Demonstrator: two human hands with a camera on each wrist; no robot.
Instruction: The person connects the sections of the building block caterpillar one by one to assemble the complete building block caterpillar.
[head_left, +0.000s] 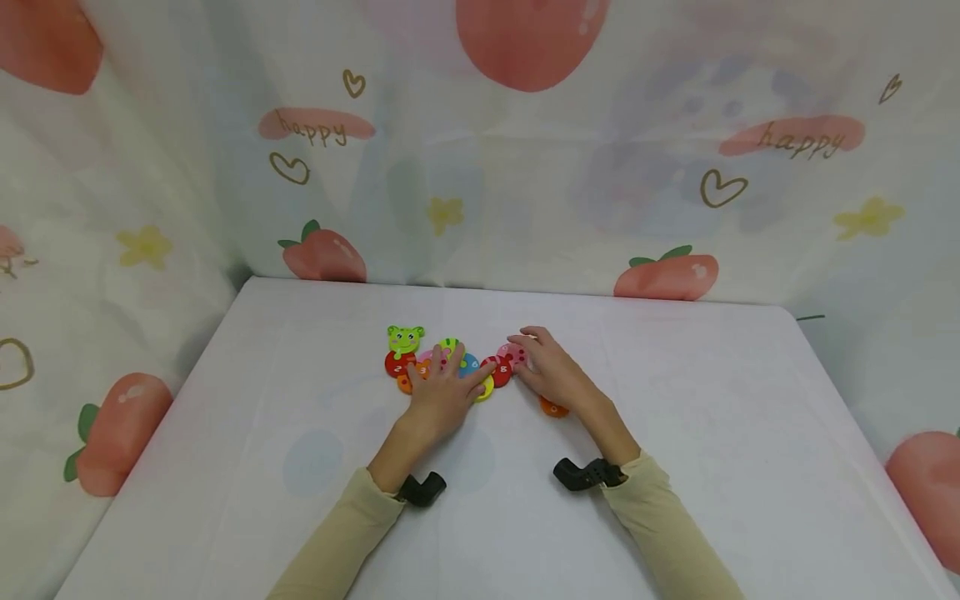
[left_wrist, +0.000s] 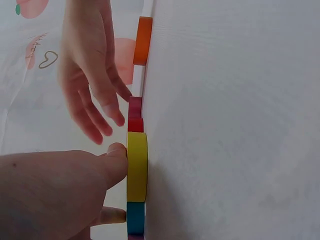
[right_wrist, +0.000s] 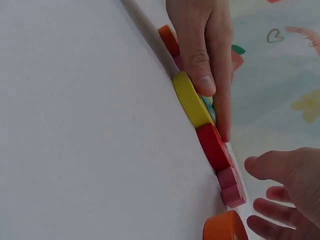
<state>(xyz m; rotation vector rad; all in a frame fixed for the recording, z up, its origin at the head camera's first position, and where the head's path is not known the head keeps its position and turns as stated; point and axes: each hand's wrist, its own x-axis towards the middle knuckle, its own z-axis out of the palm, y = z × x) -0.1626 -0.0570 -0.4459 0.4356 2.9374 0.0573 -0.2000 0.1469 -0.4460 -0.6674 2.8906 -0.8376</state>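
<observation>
A row of colourful wooden caterpillar puzzle pieces lies joined on the table, with a green smiling head piece [head_left: 406,337] at its left end. My left hand [head_left: 438,402] rests on the middle of the row with fingers spread, partly covering several numbered pieces. Under its thumb is a yellow piece [left_wrist: 137,167]. Toward the right end come a red piece [head_left: 500,372] and a pink piece [head_left: 513,352]. My right hand [head_left: 557,372] hovers by the pink piece, fingers loosely bent and holding nothing. A separate orange piece [head_left: 554,407] lies below the right hand, partly hidden by it.
White cloth covers the table [head_left: 720,433], whose back edge meets a printed curtain [head_left: 510,183]. Each wrist wears a black camera band, one of them a right band [head_left: 588,474].
</observation>
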